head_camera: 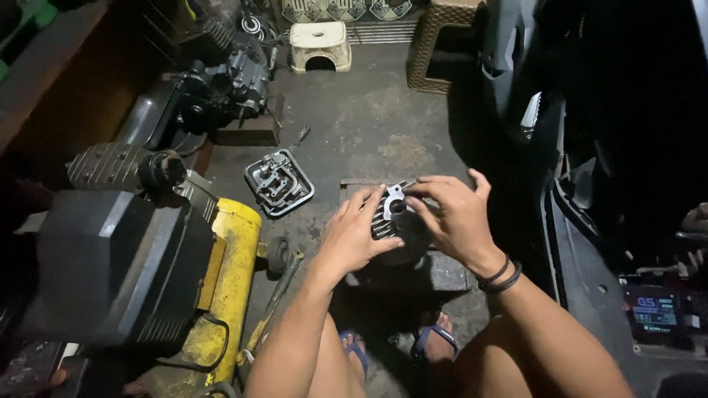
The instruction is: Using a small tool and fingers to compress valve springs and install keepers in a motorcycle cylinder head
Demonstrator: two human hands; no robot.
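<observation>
Head view: two hands (354, 236) (456, 217), one finned cylinder (391, 217).

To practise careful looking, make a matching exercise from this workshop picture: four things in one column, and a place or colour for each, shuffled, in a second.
Things:
1. finned metal part
2. compressor tank
3. plastic stool
4. metal cover

Descriptions:
A. white, at the far end of the floor
B. yellow, at the left
C. held between left hand and right hand
D. flat on the floor, left of the hands

Pairs: 1-C, 2-B, 3-A, 4-D
</observation>
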